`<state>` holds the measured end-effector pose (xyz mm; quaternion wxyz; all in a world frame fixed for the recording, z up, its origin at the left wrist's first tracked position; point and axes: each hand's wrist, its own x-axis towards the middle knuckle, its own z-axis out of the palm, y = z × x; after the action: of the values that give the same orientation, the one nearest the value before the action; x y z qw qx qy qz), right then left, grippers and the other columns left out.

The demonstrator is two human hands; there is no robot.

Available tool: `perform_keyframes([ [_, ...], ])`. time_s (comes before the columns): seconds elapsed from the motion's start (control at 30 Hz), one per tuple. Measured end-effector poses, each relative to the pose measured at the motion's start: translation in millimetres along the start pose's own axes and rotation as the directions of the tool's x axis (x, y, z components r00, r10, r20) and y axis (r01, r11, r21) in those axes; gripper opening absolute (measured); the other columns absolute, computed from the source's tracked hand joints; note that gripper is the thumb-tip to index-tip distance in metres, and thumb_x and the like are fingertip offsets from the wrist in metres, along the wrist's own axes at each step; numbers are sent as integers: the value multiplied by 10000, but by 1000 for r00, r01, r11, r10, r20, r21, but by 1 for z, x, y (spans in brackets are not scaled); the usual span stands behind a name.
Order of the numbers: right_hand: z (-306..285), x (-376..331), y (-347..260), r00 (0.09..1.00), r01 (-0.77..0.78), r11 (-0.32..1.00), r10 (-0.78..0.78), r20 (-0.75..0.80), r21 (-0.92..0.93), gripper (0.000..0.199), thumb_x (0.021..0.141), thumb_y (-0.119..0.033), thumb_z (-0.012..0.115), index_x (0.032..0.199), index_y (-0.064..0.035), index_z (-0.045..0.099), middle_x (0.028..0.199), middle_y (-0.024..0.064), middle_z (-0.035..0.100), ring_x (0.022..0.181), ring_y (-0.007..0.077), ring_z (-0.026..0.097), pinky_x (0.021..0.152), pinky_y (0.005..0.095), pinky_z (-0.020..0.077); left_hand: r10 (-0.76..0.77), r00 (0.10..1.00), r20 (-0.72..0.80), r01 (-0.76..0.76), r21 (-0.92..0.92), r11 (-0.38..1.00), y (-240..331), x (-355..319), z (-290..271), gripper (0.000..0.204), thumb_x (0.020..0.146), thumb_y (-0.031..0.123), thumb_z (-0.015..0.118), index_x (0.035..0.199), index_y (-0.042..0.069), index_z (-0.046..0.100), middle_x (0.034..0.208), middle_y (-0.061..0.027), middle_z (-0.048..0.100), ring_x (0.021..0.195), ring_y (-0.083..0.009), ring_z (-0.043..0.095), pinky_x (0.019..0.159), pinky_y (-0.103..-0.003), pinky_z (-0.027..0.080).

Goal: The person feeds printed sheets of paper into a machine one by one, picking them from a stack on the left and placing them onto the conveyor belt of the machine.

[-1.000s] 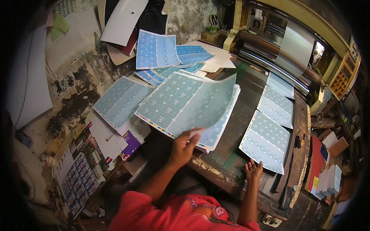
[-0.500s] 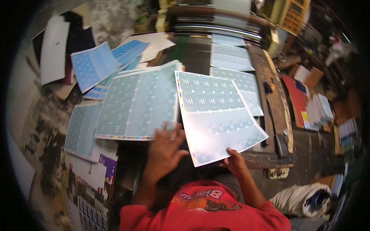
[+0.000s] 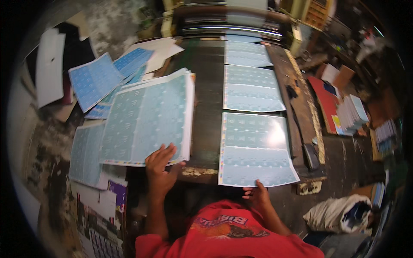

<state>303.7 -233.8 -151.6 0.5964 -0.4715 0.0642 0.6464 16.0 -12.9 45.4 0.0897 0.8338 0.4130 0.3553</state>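
My right hand (image 3: 258, 195) pinches the near edge of a pale blue-green printed sheet (image 3: 256, 142), thumb on top and fingers underneath. That sheet lies nearly flat at the near end of a row on the machine's bed, its lower right corner curling a little. Behind it in the row are another printed sheet (image 3: 251, 88) and several more toward the rollers. My left hand (image 3: 161, 170) rests at the near right corner of a stack of similar sheets (image 3: 146, 116), fingers stretched on the top sheet and thumb apart by the edge.
A machine with metal rollers (image 3: 232, 31) stands at the far end of the dark bed (image 3: 202, 103). Bluer printed sheets (image 3: 94, 79) lie beyond the stack at left. On the right are a red board (image 3: 320, 103), stacked cards (image 3: 353, 112) and a whitish sack (image 3: 331, 213).
The sheet in my right hand has come down from a tilted hold onto the row and turned straighter. My left hand has moved left and down onto the stack's corner.
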Motion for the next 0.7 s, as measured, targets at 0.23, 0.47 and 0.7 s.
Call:
perform_keyframes([
  [0.23, 26, 27, -22, 959, 271, 962, -268, -95, 19, 525, 988, -533, 436, 1255, -81, 433, 1005, 175, 642, 779, 237, 618, 721, 457, 557, -119, 993, -21, 115, -137, 984, 5, 3, 0, 261, 909, 220, 673, 1122, 72, 705, 1188, -101, 690, 1193, -309, 600, 998, -421, 412],
  [0.47, 50, 24, -15, 899, 377, 925, -353, -259, 45, 527, 979, -504, 470, 1385, -187, 358, 1190, 90, 630, 853, 220, 604, 778, 474, 523, -395, 904, -165, 247, -551, 797, 6, 4, -5, 214, 955, 157, 608, 1108, 33, 691, 1131, -124, 702, 1133, -321, 626, 957, -400, 459],
  [0.7, 79, -15, -53, 910, 361, 928, -372, 183, 93, 626, 961, -501, 501, 1435, -107, 389, 1224, 103, 611, 815, 219, 628, 708, 450, 570, 249, 956, 154, -187, -336, 923, 32, -5, -13, 279, 805, 293, 761, 1065, 195, 731, 1209, 11, 683, 1295, -273, 525, 1120, -568, 263],
])
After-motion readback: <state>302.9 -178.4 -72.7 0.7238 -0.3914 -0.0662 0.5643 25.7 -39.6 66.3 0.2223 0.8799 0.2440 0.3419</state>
